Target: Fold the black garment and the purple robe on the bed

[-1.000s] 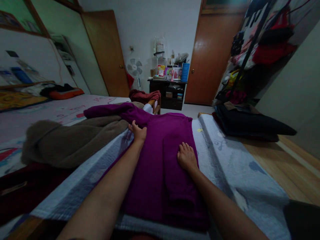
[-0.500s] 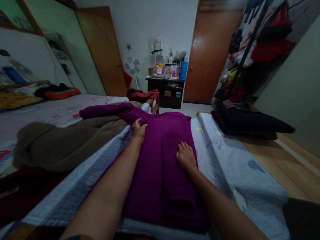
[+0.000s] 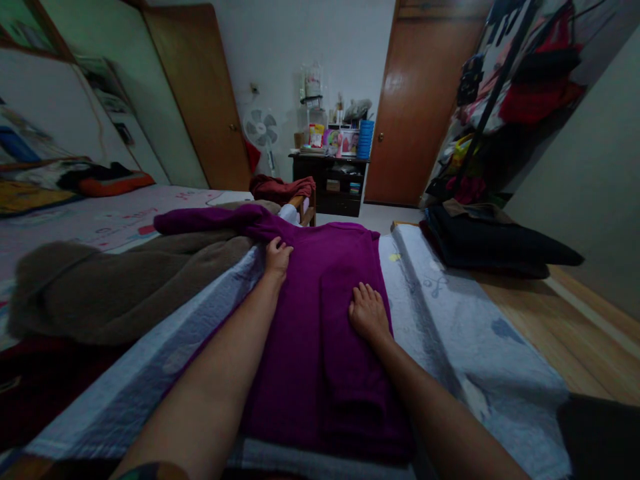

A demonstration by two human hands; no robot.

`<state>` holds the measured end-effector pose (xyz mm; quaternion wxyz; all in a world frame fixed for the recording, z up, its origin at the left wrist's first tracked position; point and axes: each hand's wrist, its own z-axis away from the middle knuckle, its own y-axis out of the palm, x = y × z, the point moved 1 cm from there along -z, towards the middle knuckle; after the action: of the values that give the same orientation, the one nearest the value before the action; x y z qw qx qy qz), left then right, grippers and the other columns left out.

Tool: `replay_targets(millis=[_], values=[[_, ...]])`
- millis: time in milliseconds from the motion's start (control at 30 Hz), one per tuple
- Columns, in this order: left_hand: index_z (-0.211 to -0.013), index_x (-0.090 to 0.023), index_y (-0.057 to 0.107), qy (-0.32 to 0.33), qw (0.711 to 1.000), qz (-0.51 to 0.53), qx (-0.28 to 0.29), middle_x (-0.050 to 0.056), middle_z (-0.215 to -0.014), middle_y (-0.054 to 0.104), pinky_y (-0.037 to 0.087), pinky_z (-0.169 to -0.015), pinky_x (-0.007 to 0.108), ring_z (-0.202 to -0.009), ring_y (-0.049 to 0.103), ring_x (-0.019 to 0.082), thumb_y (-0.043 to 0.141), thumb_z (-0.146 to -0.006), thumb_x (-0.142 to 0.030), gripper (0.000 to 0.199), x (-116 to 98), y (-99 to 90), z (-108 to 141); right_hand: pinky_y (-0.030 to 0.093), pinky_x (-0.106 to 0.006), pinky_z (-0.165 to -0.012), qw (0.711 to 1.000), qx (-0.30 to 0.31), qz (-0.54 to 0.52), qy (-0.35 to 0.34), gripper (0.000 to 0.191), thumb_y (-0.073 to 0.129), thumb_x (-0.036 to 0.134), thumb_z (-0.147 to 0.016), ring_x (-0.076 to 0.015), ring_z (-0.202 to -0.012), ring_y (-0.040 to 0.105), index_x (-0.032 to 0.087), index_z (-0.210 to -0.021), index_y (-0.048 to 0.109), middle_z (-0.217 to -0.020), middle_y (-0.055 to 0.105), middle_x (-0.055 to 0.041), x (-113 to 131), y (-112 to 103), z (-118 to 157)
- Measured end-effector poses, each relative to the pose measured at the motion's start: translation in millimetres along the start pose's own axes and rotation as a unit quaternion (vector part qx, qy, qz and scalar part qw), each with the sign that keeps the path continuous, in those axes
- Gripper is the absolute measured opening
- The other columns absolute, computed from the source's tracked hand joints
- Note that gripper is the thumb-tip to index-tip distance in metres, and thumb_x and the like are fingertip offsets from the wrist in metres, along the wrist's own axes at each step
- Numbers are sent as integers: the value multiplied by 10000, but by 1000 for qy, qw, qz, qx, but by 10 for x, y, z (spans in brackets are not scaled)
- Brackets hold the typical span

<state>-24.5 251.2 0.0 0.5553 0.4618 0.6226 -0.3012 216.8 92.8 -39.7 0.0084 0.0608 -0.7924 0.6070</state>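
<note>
A purple long-sleeved garment [image 3: 295,333] lies spread on a light blue patterned cover [image 3: 480,320]. Its right sleeve is folded in over the body, cuff toward me. The left sleeve stretches out to the left across a grey-brown fleece [image 3: 125,287]. My left hand [image 3: 277,258] is at the base of that left sleeve, thumb apart from the fingers, whose tips are partly hidden against the cloth. Flat on the folded sleeve, near the garment's right edge, rests my right hand [image 3: 369,310], its fingers spread a little.
A stack of dark folded clothes [image 3: 490,237] sits at the right on a wooden surface. Dark red cloth [image 3: 60,373] lies at the lower left. Farther back are a white fan [image 3: 261,130], a black cabinet [image 3: 327,187] and hanging clothes and bags [image 3: 535,93].
The view has shifted slightly. Both hands stay at about the same places on the purple garment, which looks unchanged.
</note>
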Motion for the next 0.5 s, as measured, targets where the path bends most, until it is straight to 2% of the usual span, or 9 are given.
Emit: replay_targets(millis=[67, 133, 200, 267, 367, 500], values=[[-1182, -171, 557, -20, 997, -44, 65, 114, -1285, 540, 433, -1017, 371, -1199, 539, 219, 623, -678, -107, 513, 9, 61, 137, 200, -411, -1101, 1000, 4, 0, 2, 478, 396, 275, -904, -277, -1352, 353, 118, -1344, 496, -1451, 452, -146, 2, 0, -3], [-1076, -175, 631, -39, 986, -90, 134, 92, -1221, 593, 430, -1021, 361, -1162, 566, 223, 653, -657, -126, 422, 41, 116, 300, 196, -412, -1104, 1000, 6, -1, 4, 481, 395, 276, -906, -276, -1353, 352, 118, -1350, 493, -1452, 452, -143, 4, 2, -6], [-900, -184, 688, -63, 975, -112, 181, 62, -1048, 672, 456, -990, 368, -1048, 622, 238, 703, -595, -123, 312, 91, 144, 465, 195, -411, -1106, 1000, 5, -1, 5, 485, 397, 277, -905, -275, -1354, 352, 118, -1354, 490, -1452, 452, -142, 4, 5, -7], [-768, -196, 692, -88, 968, -118, 205, 36, -881, 701, 488, -937, 370, -928, 652, 239, 731, -546, -108, 242, 143, 136, 605, 194, -410, -1106, 1000, 1, 0, 4, 486, 397, 278, -906, -275, -1355, 352, 118, -1355, 490, -1452, 453, -142, 3, 7, -6], [-724, -196, 663, -124, 967, -114, 190, 25, -776, 685, 516, -847, 355, -835, 648, 218, 749, -556, -139, 197, 199, 67, 732, 196, -411, -1104, 1000, -1, 2, 2, 483, 395, 275, -906, -277, -1355, 351, 115, -1351, 493, -1453, 451, -143, 0, 9, -3], [-877, -184, 601, -185, 976, -70, 91, 43, -850, 647, 515, -745, 324, -805, 628, 177, 759, -657, -294, 292, 225, -60, 749, 192, -410, -1106, 1000, -2, 0, 2, 480, 381, 273, -913, -274, -1358, 347, 117, -1353, 490, -1454, 449, -140, -4, 9, -1]])
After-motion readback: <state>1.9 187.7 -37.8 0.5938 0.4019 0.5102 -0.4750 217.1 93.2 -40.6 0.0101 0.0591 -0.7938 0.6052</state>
